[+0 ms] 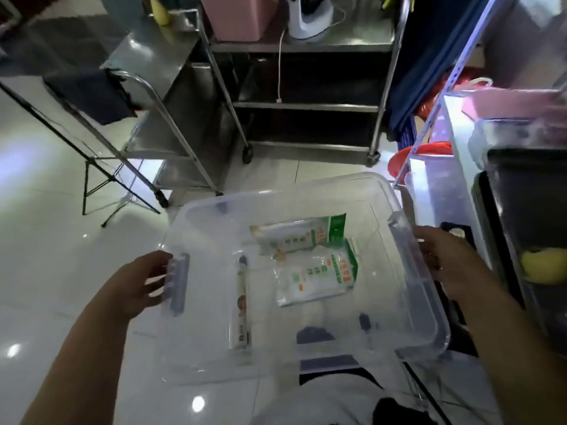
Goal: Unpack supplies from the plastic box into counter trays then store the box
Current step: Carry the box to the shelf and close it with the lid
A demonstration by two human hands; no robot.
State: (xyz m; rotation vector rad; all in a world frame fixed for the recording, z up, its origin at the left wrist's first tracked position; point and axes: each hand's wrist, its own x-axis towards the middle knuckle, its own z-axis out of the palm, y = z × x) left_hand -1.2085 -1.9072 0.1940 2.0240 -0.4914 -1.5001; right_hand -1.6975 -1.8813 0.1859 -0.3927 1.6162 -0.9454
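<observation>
I hold a clear plastic box (411, 302) up in front of me over the tiled floor. My left hand (144, 283) grips its left side at the grey latch handle (179, 283). My right hand (445, 259) grips the right rim, fingers curled over the edge. Inside lie two white and green supply packets (316, 277), one partly over the other, and a narrow long packet (243, 305) along the left of the bottom.
A steel trolley (306, 105) with shelves stands ahead, holding a pink bin (239, 16) and a white device. A second steel cart (159, 96) and a folding stand are at the left. To the right stands a counter (454, 167) with dark trays and containers.
</observation>
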